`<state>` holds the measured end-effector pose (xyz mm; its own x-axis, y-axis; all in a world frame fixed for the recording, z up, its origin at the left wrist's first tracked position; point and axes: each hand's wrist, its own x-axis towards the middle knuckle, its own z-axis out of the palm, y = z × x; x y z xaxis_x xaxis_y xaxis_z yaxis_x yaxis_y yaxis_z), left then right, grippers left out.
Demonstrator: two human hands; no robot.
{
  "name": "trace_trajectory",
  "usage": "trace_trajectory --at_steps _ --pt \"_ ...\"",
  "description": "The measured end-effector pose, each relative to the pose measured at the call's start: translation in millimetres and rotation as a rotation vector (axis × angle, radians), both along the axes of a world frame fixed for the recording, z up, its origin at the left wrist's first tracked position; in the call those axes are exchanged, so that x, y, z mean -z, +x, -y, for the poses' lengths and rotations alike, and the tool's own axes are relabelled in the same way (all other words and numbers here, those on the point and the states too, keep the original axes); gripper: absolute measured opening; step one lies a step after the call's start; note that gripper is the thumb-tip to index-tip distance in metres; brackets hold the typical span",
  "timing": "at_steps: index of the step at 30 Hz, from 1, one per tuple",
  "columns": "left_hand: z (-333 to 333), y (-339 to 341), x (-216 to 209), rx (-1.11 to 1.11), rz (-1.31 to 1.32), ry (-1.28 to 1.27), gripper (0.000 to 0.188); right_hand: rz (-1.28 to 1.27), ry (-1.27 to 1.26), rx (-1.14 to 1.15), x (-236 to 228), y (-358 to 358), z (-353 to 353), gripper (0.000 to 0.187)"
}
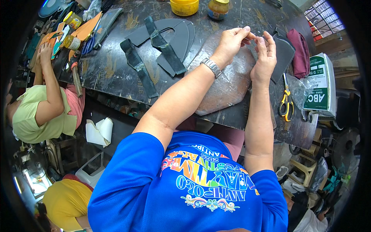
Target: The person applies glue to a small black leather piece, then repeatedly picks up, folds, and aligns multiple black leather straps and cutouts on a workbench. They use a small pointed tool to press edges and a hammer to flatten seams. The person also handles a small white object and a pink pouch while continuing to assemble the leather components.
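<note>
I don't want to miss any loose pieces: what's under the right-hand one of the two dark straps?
Flat dark grey pieces show on both sides of that strap, so it seems to lie across them, on the black table. Whatever the strap itself covers is hidden.

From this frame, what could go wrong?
1. The scissors lie beside the right forearm; a sideways sweep might knock them.
2. The left forearm passes close to the dark strips on the table; pulling back could nudge them.
3. Anything between the fingertips of the left hand is too small to make out; a slip might go unnoticed.
</note>
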<state>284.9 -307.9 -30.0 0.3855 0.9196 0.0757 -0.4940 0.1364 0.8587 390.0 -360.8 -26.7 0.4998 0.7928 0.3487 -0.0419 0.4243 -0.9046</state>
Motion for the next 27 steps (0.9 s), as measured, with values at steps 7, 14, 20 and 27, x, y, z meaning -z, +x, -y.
trace_trajectory --at_steps 7,14,20,27 --pt "-4.1 5.5 6.0 -0.139 -0.249 0.161 0.026 -0.008 0.055 -0.008 -4.9 -7.5 4.4 0.044" --pt "-1.9 1.9 5.9 -0.042 -0.141 0.125 0.028 -0.048 0.050 -0.044 -3.8 -4.5 6.2 0.039" --pt "0.4 -3.7 -0.2 0.040 -0.077 0.119 0.028 -0.192 0.038 -0.105 0.9 5.7 2.1 0.038" --pt "-0.1 -4.7 -1.6 0.077 -0.035 0.049 0.025 -0.225 0.065 -0.139 -0.5 6.2 2.6 0.038"
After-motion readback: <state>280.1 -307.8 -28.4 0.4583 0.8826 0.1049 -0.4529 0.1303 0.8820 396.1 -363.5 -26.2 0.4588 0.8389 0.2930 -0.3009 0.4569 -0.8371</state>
